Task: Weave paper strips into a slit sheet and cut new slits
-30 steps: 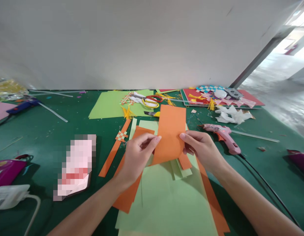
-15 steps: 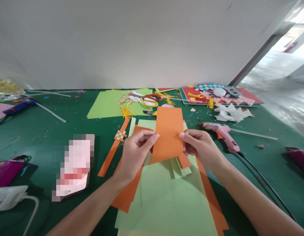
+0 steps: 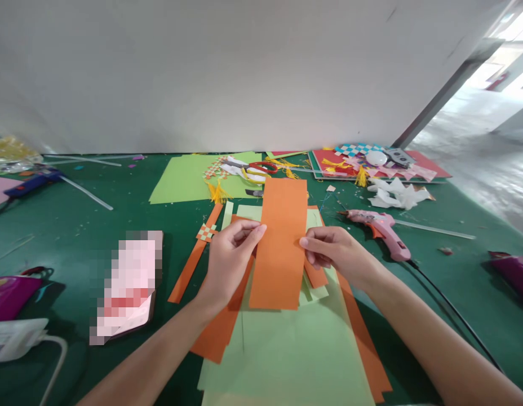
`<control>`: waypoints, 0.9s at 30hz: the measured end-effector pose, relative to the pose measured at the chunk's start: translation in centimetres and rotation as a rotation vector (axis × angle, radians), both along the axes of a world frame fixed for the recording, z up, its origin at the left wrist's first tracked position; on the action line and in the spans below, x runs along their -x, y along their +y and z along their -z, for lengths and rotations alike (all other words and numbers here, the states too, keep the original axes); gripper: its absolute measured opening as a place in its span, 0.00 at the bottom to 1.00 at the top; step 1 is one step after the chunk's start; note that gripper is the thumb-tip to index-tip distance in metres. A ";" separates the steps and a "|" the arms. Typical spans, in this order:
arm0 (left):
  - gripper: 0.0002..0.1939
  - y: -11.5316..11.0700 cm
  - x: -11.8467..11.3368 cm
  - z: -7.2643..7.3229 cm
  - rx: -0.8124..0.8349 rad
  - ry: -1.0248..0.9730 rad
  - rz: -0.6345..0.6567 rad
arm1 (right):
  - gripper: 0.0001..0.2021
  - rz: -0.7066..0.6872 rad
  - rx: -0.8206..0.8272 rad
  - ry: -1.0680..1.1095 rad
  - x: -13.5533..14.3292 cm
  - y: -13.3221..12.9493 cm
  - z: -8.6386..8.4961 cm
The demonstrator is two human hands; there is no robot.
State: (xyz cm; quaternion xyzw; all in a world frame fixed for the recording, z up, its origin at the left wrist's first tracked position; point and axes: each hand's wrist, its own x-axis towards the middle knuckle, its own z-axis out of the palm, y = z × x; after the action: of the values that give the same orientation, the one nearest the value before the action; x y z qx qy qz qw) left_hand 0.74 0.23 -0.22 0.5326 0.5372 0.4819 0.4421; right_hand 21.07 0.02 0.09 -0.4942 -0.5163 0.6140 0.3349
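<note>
An orange paper strip (image 3: 280,248) is held up between both hands, its long side running away from me. My left hand (image 3: 236,256) pinches its left edge between thumb and fingers. On the opposite edge, the fingers of my right hand (image 3: 335,251) are closed on the paper. Pale green sheets (image 3: 299,355) lie beneath, with orange sheets (image 3: 360,338) showing at their sides. To the left rests a narrow orange strip (image 3: 187,273) with a woven orange and pale green check (image 3: 206,232).
Red-handled scissors (image 3: 264,167) and a yellow tassel (image 3: 218,192) lie on bright green paper (image 3: 177,180). A pink glue gun (image 3: 386,228) with its cable is at right. A phone (image 3: 132,287) and white plug (image 3: 16,338) are at left.
The orange paper has swung flatter, its near end now lower and showing more length. Both hands have shifted slightly left, the right one more, still pinching the paper.
</note>
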 end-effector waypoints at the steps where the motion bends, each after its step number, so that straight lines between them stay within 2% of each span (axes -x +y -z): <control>1: 0.11 0.0 0.0 0.0 0.001 -0.004 0.000 | 0.17 -0.002 0.001 0.003 0.0 0.0 0.0; 5: 0.11 0.0 0.0 0.0 0.010 -0.005 0.027 | 0.17 0.000 -0.024 0.022 -0.1 0.1 0.0; 9: 0.12 0.0 -0.1 0.0 0.070 -0.017 0.109 | 0.17 0.032 -0.074 -0.023 0.0 0.2 0.0; 14: 0.13 -0.1 -0.2 -0.1 0.069 0.091 0.177 | 0.18 0.045 -0.072 -0.108 0.1 0.2 -0.1; 21: 0.14 0.1 -0.1 0.1 0.045 0.197 0.159 | 0.18 0.020 -0.096 -0.117 -0.1 0.1 -0.3; 27: 0.13 0.1 -0.1 0.1 0.064 0.127 0.154 | 0.18 0.025 -0.119 -0.117 -0.2 0.2 -0.2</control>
State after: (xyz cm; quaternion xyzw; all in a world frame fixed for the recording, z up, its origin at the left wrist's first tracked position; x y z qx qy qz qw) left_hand 0.81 0.33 -0.32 0.5873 0.5367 0.3946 0.4596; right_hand 21.31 0.21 0.27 -0.5149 -0.5644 0.5481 0.3404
